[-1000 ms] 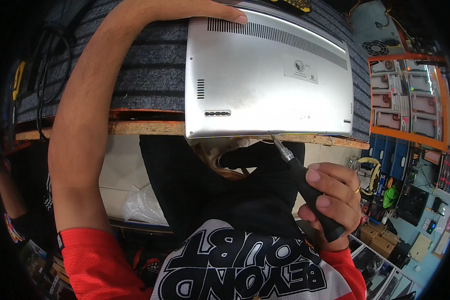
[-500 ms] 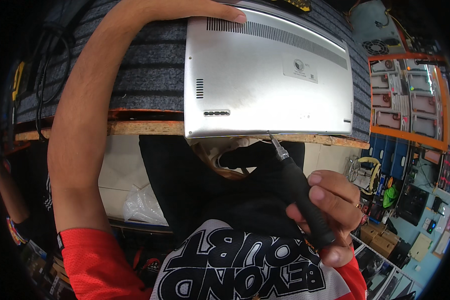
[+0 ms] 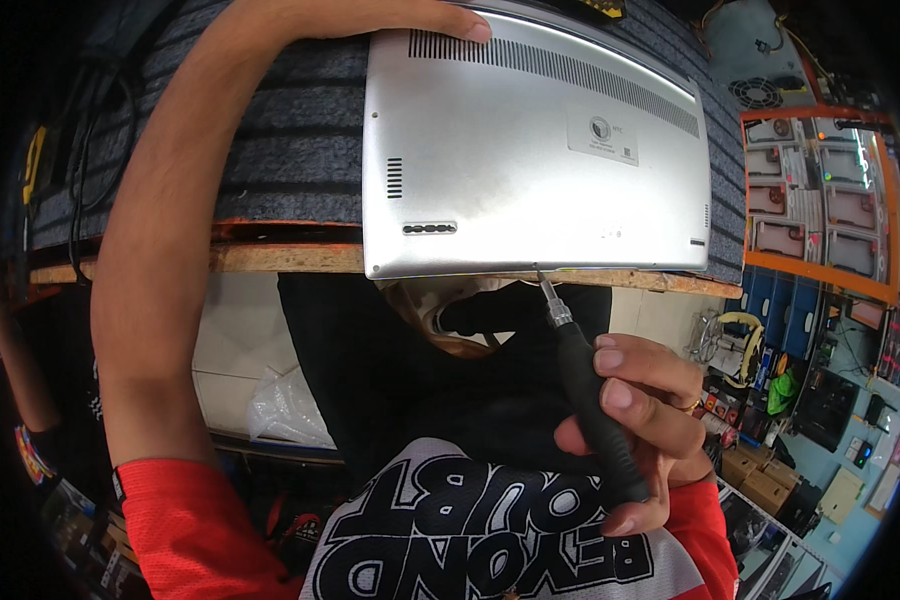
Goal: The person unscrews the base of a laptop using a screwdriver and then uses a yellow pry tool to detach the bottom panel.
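Observation:
A silver laptop (image 3: 510, 150) lies bottom side up at the front edge of a table, its long vent strip on the far side. My left hand (image 3: 445, 18) reaches over to its far edge, the thumb pressing on the casing beside the vents; the other fingers are out of sight. A black-handled screwdriver (image 3: 592, 395) is in my right hand (image 3: 660, 395), fingers closed round the grip and the handle end near my palm. Its metal tip meets the laptop's near edge around the middle, at a small screw hole. Whether a screw is seated there cannot be made out.
Grey striped carpet covers the table (image 3: 300, 130), with a wooden front edge. Black cables (image 3: 120, 140) lie at the left. At the right stand a metal power supply box (image 3: 760, 60) with a fan and an orange-framed display case (image 3: 820, 190). Bubble wrap (image 3: 288, 408) lies below.
The laptop has shifted slightly and turned a little. My right hand has moved a bit left, and the screwdriver stands steeper, its tip still at the near edge.

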### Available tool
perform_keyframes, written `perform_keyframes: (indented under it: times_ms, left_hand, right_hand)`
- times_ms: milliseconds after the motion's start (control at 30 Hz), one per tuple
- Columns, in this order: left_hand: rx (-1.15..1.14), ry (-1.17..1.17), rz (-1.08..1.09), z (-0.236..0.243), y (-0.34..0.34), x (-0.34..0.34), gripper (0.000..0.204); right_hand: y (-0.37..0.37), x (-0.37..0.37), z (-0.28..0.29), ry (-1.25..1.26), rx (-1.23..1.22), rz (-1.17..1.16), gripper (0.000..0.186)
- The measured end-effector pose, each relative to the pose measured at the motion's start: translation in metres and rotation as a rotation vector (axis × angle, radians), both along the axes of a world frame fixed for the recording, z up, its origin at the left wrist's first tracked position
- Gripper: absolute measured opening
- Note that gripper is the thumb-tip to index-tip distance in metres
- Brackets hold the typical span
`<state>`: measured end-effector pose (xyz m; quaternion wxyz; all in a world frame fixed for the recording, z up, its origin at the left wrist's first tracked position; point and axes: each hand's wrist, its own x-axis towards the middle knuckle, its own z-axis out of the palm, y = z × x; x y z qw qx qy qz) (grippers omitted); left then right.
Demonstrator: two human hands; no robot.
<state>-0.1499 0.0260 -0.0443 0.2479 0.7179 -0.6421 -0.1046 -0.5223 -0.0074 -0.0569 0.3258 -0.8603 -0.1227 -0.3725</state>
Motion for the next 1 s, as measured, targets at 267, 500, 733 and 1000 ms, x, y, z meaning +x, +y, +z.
perform_keyframes:
  times_ms: [267, 500, 733, 1000]
  left_hand:
    - [0.014, 0.027, 0.014, 0.001, 0.001, -0.002, 0.067]
    - [0.046, 0.004, 0.048, 0.002, 0.000, -0.003, 0.068]
    - [0.040, 0.014, 0.051, 0.002, 0.000, -0.004, 0.068]
    - [0.035, 0.009, 0.032, 0.002, 0.000, -0.004, 0.067]
  right_hand:
    - [-0.001, -0.001, 0.008, 0.110, 0.048, 0.014, 0.066]
    - [0.000, -0.006, 0.016, 0.190, 0.119, 0.000, 0.061]
    - [-0.001, -0.005, 0.020, 0.212, 0.129, 0.015, 0.060]
    - [-0.002, -0.005, 0.026, 0.250, 0.135, 0.023, 0.059]
